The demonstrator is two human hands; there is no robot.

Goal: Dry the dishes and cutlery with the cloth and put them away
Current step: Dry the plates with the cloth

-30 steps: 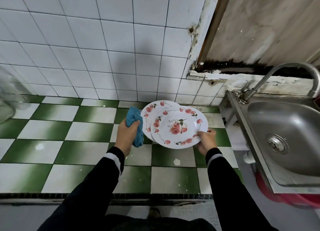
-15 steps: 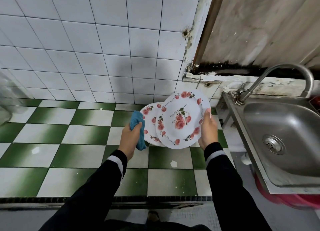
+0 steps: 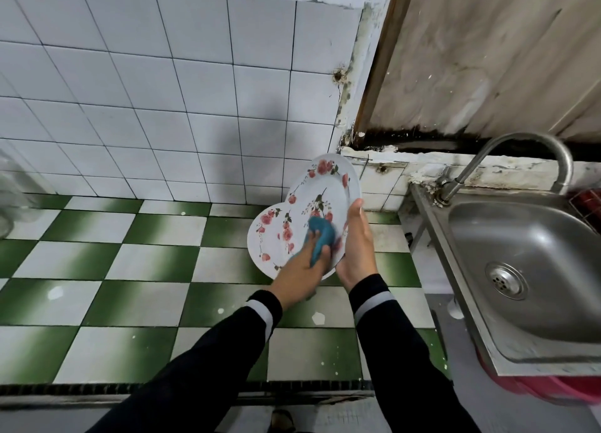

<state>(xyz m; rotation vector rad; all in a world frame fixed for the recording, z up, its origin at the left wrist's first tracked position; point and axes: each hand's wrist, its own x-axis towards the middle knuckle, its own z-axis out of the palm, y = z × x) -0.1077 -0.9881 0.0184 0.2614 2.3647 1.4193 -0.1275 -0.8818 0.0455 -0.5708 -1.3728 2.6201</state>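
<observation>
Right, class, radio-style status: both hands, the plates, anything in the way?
Right hand holds two floral plates, tilted up. Left hand grips blue cloth, pressed on their face. Nothing blocking; sink off right.

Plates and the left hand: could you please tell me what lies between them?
The cloth: the left hand presses it against the plates, as the head view shows.

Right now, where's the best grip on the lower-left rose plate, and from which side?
Likely pinch the lower-left plate at its bare left rim, coming from the left. It stands tilted up; its right side sits behind the other plate, gripped by the right hand, with the left hand and cloth in front.
</observation>
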